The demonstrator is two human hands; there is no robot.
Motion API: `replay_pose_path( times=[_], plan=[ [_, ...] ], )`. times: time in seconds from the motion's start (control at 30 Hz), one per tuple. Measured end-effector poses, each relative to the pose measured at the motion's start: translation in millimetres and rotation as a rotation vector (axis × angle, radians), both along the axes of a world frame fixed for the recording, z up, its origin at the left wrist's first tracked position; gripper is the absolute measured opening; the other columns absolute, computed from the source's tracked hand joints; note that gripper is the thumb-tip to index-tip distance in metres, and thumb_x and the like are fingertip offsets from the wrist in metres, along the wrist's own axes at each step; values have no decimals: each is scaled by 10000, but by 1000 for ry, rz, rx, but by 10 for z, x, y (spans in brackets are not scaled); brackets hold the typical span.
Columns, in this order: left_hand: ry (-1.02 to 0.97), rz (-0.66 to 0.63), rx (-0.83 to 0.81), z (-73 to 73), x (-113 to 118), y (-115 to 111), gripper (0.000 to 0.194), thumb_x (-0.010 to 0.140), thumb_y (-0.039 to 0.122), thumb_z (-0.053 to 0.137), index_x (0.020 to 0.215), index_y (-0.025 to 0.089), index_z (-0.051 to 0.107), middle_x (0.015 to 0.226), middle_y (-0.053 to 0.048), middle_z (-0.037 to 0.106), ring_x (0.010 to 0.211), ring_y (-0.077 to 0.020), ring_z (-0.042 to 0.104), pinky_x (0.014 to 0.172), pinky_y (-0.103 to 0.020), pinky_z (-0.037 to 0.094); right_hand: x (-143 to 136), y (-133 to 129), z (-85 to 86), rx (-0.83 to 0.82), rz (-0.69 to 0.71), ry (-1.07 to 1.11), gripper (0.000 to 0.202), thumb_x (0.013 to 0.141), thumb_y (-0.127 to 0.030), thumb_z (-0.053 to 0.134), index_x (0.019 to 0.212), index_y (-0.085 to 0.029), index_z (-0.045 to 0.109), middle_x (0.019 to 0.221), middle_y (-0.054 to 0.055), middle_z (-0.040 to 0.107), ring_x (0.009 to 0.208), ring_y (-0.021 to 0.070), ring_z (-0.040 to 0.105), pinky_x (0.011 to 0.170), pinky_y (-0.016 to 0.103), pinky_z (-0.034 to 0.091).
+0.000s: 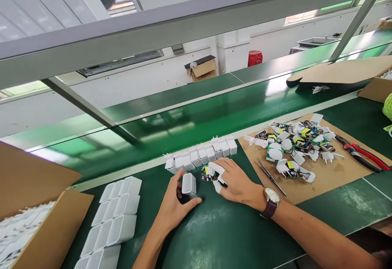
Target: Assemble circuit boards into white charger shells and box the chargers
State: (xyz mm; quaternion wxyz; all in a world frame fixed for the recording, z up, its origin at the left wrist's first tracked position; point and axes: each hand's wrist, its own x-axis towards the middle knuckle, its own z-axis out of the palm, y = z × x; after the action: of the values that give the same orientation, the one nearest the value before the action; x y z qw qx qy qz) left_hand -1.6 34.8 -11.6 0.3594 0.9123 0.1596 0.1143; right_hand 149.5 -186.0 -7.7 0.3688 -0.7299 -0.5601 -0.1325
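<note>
My left hand is curved around a small white plastic housing with rounded edges. Its thumb stretches out in front of the housing and the fingers lie at its left side, spread apart; whether they touch it I cannot tell. Just to the right, my right hand, with white covers on its fingertips, pinches a small circuit board with a yellow component. The board's left end points at the housing. Part of the board is hidden under the fingers. Behind both hands runs a row of white housings.
Cardboard at right carries several circuit boards, tweezers and red-handled pliers. Stacked white housings and an open carton of white parts stand at left. A shelf beam crosses above; a green belt runs behind.
</note>
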Motion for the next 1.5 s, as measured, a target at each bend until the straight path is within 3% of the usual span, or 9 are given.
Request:
replay_pose_path(
  times=[0.1, 0.23, 0.3, 0.53, 0.8, 1.1, 1.5],
  plan=[
    [13, -31, -3, -16, 3, -24, 665, 852, 472, 762, 1424, 240, 513, 1080, -61, 708, 831, -200, 670, 751, -367, 589, -54, 8, 54, 141, 8, 58, 682, 859, -74, 568, 1510, -186, 395, 1287, 152, 618, 1208, 308, 552, 986, 523, 556],
    [-198, -92, 126, -68, 20, -100, 561, 875, 383, 757, 1385, 274, 551, 1244, -94, 667, 1114, -275, 657, 970, -464, 571, -156, 4, 150, 229, 74, 93, 685, 883, -95, 582, 1527, -201, 373, 1267, 144, 619, 1205, 293, 557, 999, 502, 561],
    [-288, -134, 182, -87, 20, -128, 553, 911, 334, 723, 1424, 284, 524, 1313, -108, 631, 1222, -289, 622, 1049, -483, 538, -198, 0, 172, 218, 123, 44, 698, 895, -111, 589, 1545, -175, 344, 1282, 160, 616, 1211, 299, 552, 1003, 505, 560],
    [-314, -172, 249, -138, 0, -117, 557, 973, 250, 616, 1503, 302, 449, 1340, -116, 580, 1232, -271, 623, 1057, -464, 544, -266, 2, 145, 49, 148, -46, 735, 870, -106, 559, 1560, -130, 310, 1313, 189, 603, 1222, 330, 542, 1010, 553, 545],
    [-320, -184, 278, -144, 6, -111, 549, 968, 227, 611, 1488, 291, 447, 1335, -120, 581, 1235, -275, 619, 1053, -470, 555, -269, 9, 153, 31, 140, -82, 733, 862, -97, 535, 1555, -80, 294, 1273, 202, 590, 1177, 336, 527, 978, 553, 545],
    [-361, -227, 321, -125, 11, -153, 603, 968, 171, 583, 1527, 316, 408, 1335, -119, 569, 1234, -278, 602, 1030, -460, 563, -269, 16, 124, -24, 125, -88, 725, 809, -91, 553, 1510, -97, 368, 1258, 192, 595, 1150, 344, 526, 954, 564, 531],
    [-348, -243, 296, -105, 16, -177, 649, 951, 131, 598, 1533, 327, 388, 1331, -108, 539, 1231, -265, 582, 1043, -446, 544, -253, 21, 138, 13, 130, -110, 661, 844, -94, 524, 1489, -87, 383, 1230, 189, 597, 1129, 333, 537, 930, 548, 544]
  ],
)
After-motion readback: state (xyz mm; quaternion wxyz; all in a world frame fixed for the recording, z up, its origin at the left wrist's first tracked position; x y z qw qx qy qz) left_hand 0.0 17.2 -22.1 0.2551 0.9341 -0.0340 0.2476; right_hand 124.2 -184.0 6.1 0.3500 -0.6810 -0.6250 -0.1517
